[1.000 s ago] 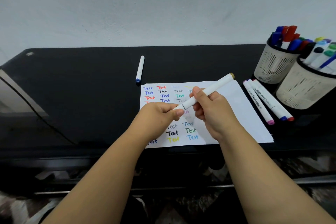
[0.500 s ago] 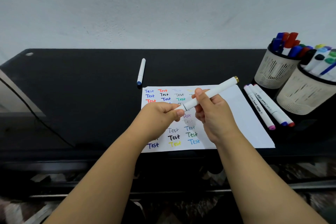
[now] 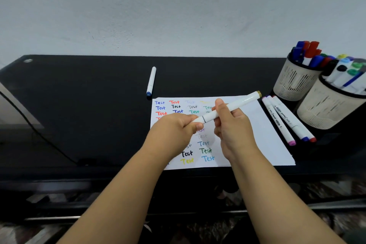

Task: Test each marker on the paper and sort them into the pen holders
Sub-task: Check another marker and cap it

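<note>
White-barrelled, gold-ended, the marker [image 3: 227,109] hangs over the paper [image 3: 263,125] at the desk's [image 3: 79,95] front edge. The right hand [image 3: 231,125] grips its middle; the left hand [image 3: 176,127] pinches the cap end. Best to pull straight along the barrel, steady, and keep the cap in hand. Both pen holders [image 3: 293,85] stand at the right edge.

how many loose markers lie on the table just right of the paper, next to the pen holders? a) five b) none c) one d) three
d: three markers lie side by side on the table between the paper and the pen holders, their near ends pink, blue and red.
</note>
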{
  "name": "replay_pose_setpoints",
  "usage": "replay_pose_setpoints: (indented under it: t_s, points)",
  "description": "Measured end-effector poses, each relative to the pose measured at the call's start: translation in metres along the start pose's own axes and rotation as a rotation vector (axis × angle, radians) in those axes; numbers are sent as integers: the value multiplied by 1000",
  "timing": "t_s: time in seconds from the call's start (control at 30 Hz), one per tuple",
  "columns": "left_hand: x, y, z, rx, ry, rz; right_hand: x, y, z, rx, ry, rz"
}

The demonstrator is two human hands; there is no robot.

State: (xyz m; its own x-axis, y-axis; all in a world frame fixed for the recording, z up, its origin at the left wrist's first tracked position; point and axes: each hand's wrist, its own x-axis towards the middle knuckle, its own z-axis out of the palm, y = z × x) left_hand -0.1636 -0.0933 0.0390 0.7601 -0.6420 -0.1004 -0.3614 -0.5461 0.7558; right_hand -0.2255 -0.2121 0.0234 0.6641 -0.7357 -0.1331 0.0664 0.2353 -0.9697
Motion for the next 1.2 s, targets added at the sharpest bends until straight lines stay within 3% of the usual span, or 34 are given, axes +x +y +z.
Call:
replay_pose_setpoints:
  t_s: [0.17,0.27,0.57,0.83,1.03,1.2]
  points:
    - [-1,-10,-14,-230,-92,-43,8,-1,-6,73,0,-67]
    - [-1,-24,-24,-297,24,-66,24,-13,-27,215,139,-80]
    - [11,-19,-4,-147,24,-107,23,-5,-25,78,19,-33]
    - [21,-17,2,-87,69,-73,44,-7,-29,-211,58,-67]
    - [34,-20,2,-67,102,-86,66,7,-32,-481,72,-176]
    - [40,-22,5,-72,92,-103,70,17,-33,-529,42,-253]
